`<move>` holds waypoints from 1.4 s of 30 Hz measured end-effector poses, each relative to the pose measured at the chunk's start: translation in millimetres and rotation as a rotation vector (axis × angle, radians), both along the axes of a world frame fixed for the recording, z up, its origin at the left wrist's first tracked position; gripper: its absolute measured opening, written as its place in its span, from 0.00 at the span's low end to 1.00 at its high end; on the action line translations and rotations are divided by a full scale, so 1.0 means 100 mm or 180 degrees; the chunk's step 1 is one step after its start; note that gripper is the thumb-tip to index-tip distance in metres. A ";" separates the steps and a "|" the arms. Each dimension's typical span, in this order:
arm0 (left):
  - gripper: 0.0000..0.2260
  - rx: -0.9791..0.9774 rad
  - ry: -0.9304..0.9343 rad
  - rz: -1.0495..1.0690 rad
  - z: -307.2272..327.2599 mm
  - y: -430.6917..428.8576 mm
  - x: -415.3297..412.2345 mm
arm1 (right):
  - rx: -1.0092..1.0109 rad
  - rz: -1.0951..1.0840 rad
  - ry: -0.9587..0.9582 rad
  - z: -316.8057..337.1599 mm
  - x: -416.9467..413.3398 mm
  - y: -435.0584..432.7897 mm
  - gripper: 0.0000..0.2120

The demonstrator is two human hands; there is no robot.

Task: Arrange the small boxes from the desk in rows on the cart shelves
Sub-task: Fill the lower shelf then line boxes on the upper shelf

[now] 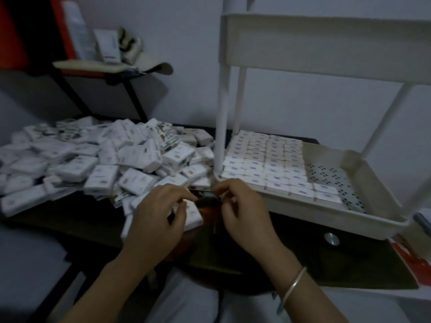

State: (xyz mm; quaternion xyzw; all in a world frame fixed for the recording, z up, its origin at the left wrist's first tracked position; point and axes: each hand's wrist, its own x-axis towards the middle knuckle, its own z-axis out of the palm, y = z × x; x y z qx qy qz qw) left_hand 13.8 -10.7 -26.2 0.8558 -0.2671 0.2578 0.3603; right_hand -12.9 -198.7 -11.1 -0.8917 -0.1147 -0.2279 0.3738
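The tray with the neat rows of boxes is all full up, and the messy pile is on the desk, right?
Not quite. The tray is only partly full: the rows cover its left part, and its right part is bare, holed floor. The messy pile is on the desk, as the head view shows.

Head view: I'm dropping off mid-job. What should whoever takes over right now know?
Hands: the left hand and right hand both pinch a small dark item between them over the desk; it is too blurred to identify.
Boxes: a loose pile lies on the desk, left of the cart.
Done: rows cover the left part of the lower shelf.
Left: fill that shelf's bare right part from the pile. What the upper shelf holds is hidden.
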 end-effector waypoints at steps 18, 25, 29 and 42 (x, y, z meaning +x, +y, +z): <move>0.30 0.0253 0.0434 0.1253 -0.27 0.74 0.12 | -0.0253 -0.0819 0.1052 -0.32 0.17 0.46 0.22; 0.25 -0.0439 0.0872 0.0765 -0.12 0.60 0.06 | 0.0447 -0.0811 0.1303 -0.26 0.15 0.36 0.21; 0.24 -0.0945 0.1050 0.0485 -0.06 0.49 0.04 | 0.0759 -0.0632 0.1223 -0.23 0.10 0.27 0.24; 0.13 -0.1453 0.1175 -0.0422 0.15 -0.37 0.12 | 0.1034 -0.0346 0.0809 0.12 -0.29 -0.46 0.35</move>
